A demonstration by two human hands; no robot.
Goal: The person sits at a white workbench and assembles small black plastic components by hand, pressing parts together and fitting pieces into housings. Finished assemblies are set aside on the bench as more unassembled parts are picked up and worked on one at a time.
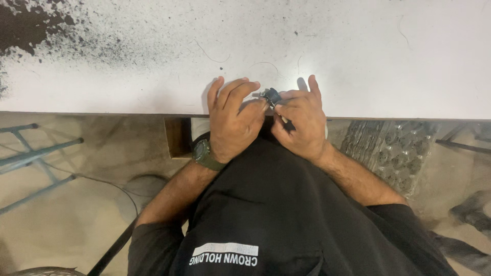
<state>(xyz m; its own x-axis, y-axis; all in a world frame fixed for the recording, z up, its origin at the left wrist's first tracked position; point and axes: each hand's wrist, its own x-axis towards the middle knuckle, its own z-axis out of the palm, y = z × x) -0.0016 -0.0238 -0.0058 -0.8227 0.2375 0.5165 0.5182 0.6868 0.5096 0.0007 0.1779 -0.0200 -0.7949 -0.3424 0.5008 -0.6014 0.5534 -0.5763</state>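
Observation:
My left hand (232, 117) and my right hand (302, 120) meet at the near edge of a white table (307, 46). Between their fingertips they pinch a small dark round part with a bit of metal on it (271, 95). Both hands grip it, thumbs and forefingers closed around it. Most of the part is hidden by my fingers. A green watch (203, 153) sits on my left wrist. I wear a black shirt (276, 214).
Black powder stains spread over the table's far left corner (25, 25). A blue-grey metal stool frame (30, 153) stands on the floor at left. A clear plastic tray with round pockets (394, 148) lies below the table at right. A cardboard box (179, 135) sits under the edge.

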